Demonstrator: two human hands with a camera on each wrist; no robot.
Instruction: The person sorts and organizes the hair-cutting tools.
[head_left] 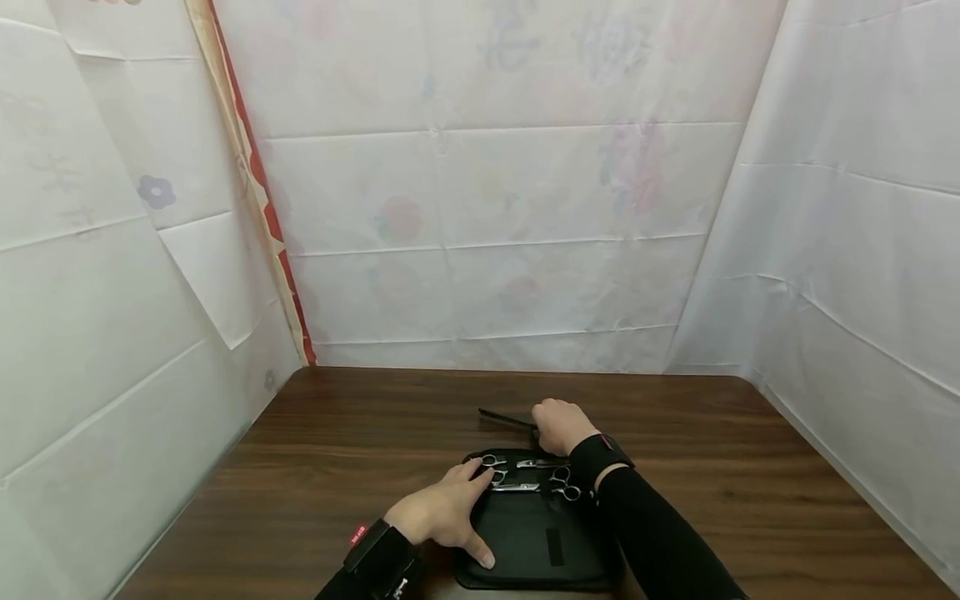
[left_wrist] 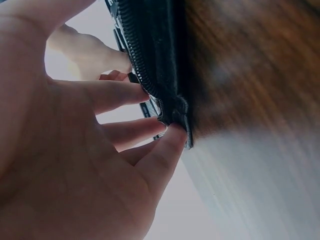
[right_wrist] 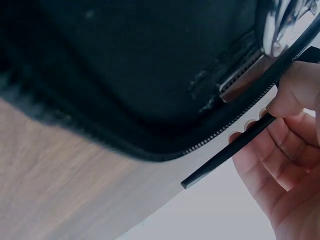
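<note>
A black zippered case lies opened out on the table, with several silver scissors in its upper part. My left hand rests along the case's left side, fingers spread and thumb near its lower left. In the left wrist view its fingertips touch the zipper edge. At the case's far edge, my right hand pinches a slim black stick-like piece between thumb and fingers. That piece points left, raised beside the zipper; what kind of thing it is I cannot tell.
The brown wooden table extends around the case. White sheets hang behind it and on both sides, with a red-edged strip at the left corner. A dark patch marks the case's lower panel.
</note>
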